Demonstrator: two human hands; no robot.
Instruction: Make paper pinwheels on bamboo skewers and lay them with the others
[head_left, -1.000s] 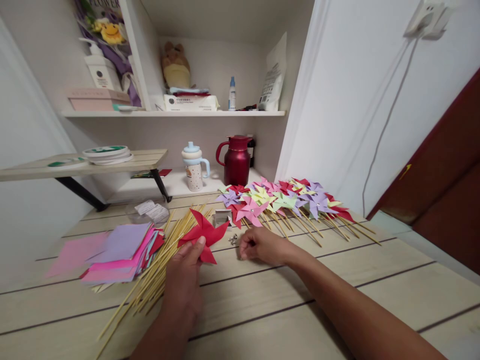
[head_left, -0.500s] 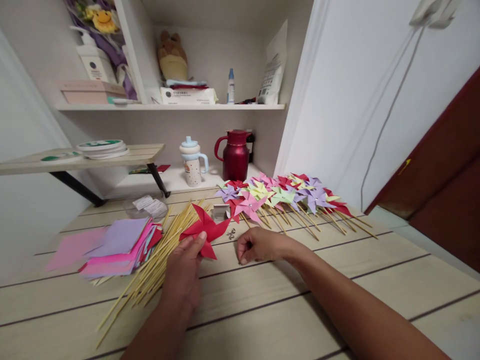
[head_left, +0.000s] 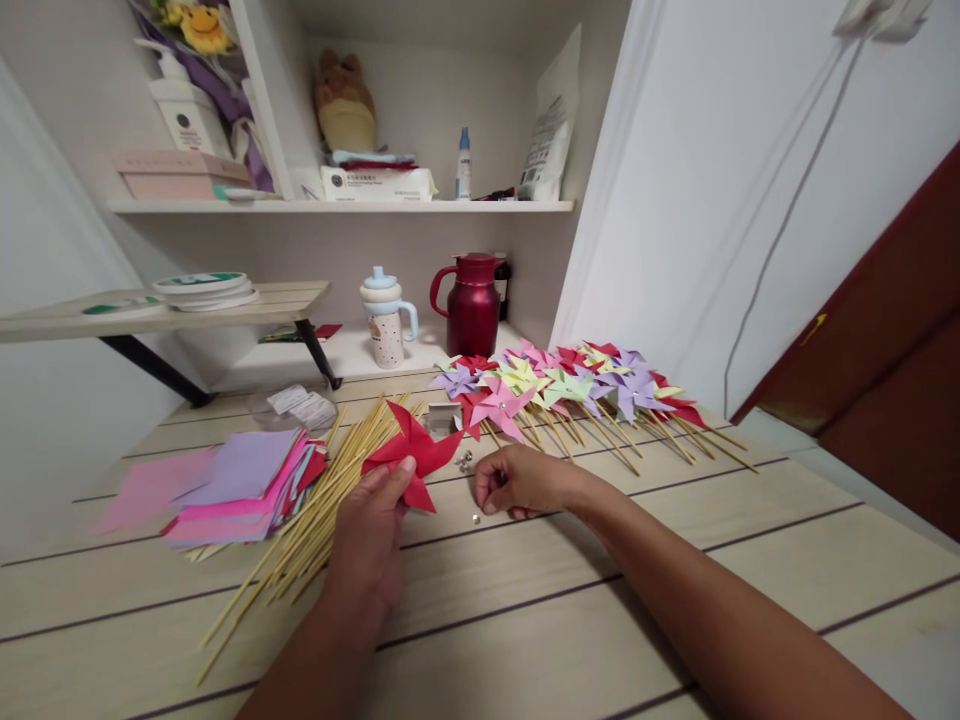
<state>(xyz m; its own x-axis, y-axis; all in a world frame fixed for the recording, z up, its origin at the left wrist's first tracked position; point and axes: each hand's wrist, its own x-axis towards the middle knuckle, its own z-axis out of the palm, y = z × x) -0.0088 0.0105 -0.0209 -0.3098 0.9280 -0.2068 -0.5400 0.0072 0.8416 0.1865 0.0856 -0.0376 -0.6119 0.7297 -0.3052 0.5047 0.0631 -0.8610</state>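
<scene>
Pinching one red pinwheel (head_left: 424, 456), the left hand (head_left: 373, 530) faces the right hand (head_left: 529, 480) — curled, contents unclear — near one metal piece (head_left: 476, 519).

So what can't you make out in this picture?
In the head view:
Right hand: its own curl hides whether it grips anything.
Left hand: the red pinwheel hides most fingertips.
Clustered metal bits: too small to count.
Dark bottle: mostly hidden behind the red jug.
Wall socket: cut off by the top edge.
</scene>
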